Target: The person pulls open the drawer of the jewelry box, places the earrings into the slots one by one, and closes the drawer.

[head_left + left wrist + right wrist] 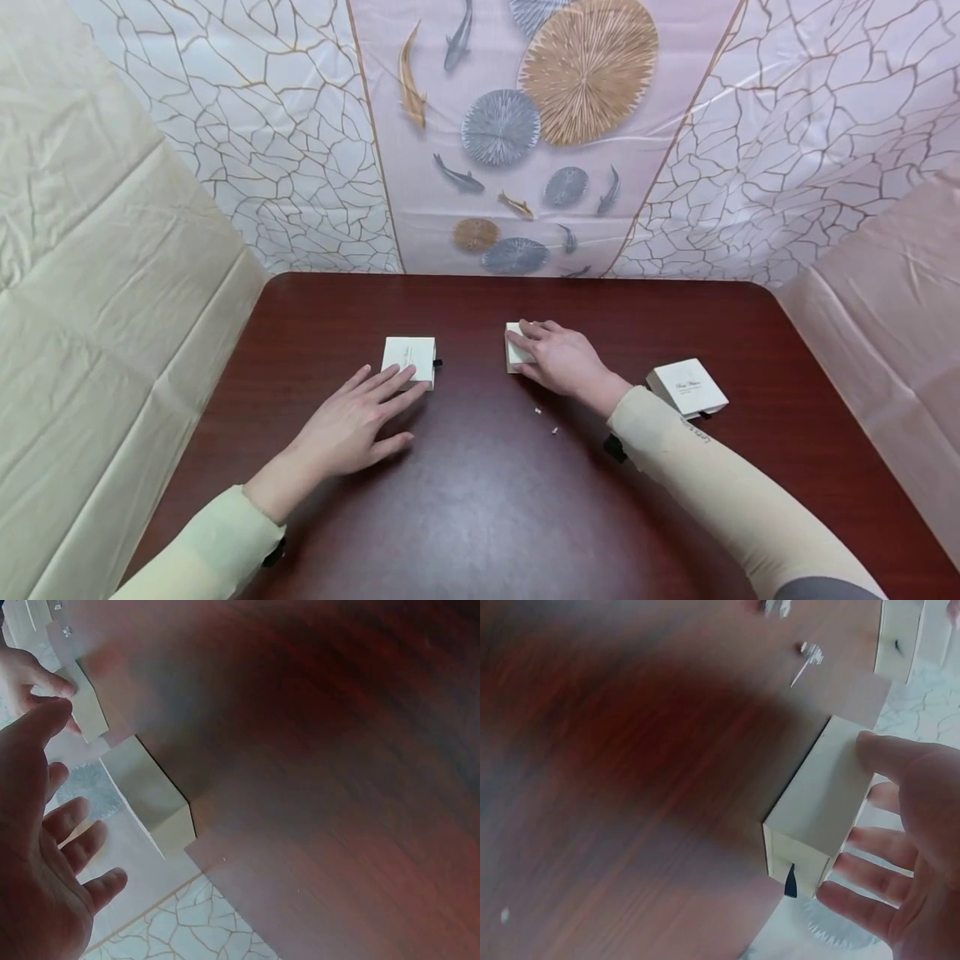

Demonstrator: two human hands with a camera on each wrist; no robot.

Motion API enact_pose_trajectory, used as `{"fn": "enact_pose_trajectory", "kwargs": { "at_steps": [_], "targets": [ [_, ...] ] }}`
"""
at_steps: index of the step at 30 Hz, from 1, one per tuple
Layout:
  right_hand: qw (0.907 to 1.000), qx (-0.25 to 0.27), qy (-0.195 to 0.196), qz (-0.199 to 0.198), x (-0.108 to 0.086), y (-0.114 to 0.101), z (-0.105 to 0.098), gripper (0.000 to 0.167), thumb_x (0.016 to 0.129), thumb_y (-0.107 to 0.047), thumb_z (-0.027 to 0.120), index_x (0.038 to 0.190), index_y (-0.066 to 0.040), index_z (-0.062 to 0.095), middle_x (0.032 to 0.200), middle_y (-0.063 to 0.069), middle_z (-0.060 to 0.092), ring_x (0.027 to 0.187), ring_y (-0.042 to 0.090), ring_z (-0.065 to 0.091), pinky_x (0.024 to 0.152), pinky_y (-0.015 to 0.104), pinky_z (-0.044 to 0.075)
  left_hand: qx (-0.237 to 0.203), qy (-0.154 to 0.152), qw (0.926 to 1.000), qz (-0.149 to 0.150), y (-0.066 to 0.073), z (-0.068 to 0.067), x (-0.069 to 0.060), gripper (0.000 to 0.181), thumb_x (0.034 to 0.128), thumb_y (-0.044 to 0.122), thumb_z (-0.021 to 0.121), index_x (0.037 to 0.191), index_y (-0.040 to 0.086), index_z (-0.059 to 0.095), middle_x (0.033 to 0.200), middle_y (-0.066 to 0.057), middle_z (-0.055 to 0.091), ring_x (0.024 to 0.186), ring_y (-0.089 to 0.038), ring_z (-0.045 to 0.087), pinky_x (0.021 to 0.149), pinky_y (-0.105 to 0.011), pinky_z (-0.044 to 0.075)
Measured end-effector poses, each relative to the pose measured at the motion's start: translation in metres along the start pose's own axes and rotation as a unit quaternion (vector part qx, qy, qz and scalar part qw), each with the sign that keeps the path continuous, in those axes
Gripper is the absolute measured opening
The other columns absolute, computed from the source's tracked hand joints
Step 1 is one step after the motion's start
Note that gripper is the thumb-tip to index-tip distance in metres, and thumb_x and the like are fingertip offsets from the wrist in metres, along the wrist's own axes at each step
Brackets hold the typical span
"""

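Note:
My left hand (352,425) lies spread, its fingertips over the near part of a white lidded box (408,352) with a black tab on its right side. In the left wrist view, that box (146,784) stands just beyond the loosely bent fingers of the hand (37,855). A second white box (514,354) is under my right hand (566,362), thumb at its near side and fingers over its top. The right wrist view shows the thumb of the hand (930,825) against the side of this box (817,787), a black tab at its end.
A third white box (688,387), turned at an angle, sits on the right of the dark red table (465,517). Two tiny pale pieces (537,411) lie near the middle; in the right wrist view one (810,654) shows a thin pin. Patterned cloth hangs behind.

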State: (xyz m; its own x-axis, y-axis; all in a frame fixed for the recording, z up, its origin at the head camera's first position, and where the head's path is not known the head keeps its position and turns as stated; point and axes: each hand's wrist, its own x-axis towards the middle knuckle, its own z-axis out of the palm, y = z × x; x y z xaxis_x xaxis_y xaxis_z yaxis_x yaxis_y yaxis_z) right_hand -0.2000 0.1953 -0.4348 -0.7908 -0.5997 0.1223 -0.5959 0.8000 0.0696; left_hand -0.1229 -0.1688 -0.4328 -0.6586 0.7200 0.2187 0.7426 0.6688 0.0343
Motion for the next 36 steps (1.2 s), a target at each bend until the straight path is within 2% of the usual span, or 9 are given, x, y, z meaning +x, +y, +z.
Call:
{"fn": "enact_pose_trajectory", "kwargs": {
  "at_steps": [7,15,28,36],
  "targets": [
    [0.9993,-0.030,0.018,-0.009,0.001,-0.018,0.000,0.057,0.097,-0.043,0.077,0.146,-0.015,0.068,0.145,0.015,0.067,0.118,0.037,0.069,0.085,0.047,0.063,-0.020,-0.013,0.9997,0.005,0.009,0.001,-0.002,0.075,0.0959,0.048,0.077,0.160,0.018,0.053,0.163,-0.013,0.051,0.147,-0.036,0.052,0.121,-0.062,0.038],
    [0.9979,-0.036,0.045,-0.031,0.002,-0.031,-0.001,0.053,0.094,-0.043,0.082,0.138,-0.015,0.074,0.136,0.014,0.071,0.108,0.034,0.070,0.075,0.046,0.064,-0.020,-0.007,0.9998,0.005,0.012,0.004,-0.003,0.075,0.0950,0.049,0.078,0.159,0.017,0.054,0.162,-0.012,0.052,0.146,-0.034,0.053,0.121,-0.062,0.038],
    [0.9967,-0.039,0.060,-0.038,0.004,-0.038,-0.001,0.054,0.093,-0.043,0.083,0.138,-0.016,0.074,0.130,0.010,0.073,0.103,0.032,0.071,0.072,0.044,0.064,-0.022,-0.015,0.9996,0.008,0.016,0.004,0.000,0.074,0.0957,0.049,0.077,0.159,0.018,0.054,0.163,-0.012,0.051,0.148,-0.035,0.051,0.120,-0.063,0.039],
    [0.9972,-0.030,0.060,-0.032,0.005,-0.041,-0.001,0.054,0.093,-0.044,0.084,0.138,-0.017,0.074,0.132,0.010,0.073,0.105,0.032,0.071,0.071,0.044,0.064,-0.018,-0.021,0.9996,0.006,0.016,0.003,0.003,0.073,0.0966,0.050,0.076,0.159,0.019,0.054,0.163,-0.010,0.051,0.149,-0.033,0.050,0.121,-0.061,0.038]
  ]
}}
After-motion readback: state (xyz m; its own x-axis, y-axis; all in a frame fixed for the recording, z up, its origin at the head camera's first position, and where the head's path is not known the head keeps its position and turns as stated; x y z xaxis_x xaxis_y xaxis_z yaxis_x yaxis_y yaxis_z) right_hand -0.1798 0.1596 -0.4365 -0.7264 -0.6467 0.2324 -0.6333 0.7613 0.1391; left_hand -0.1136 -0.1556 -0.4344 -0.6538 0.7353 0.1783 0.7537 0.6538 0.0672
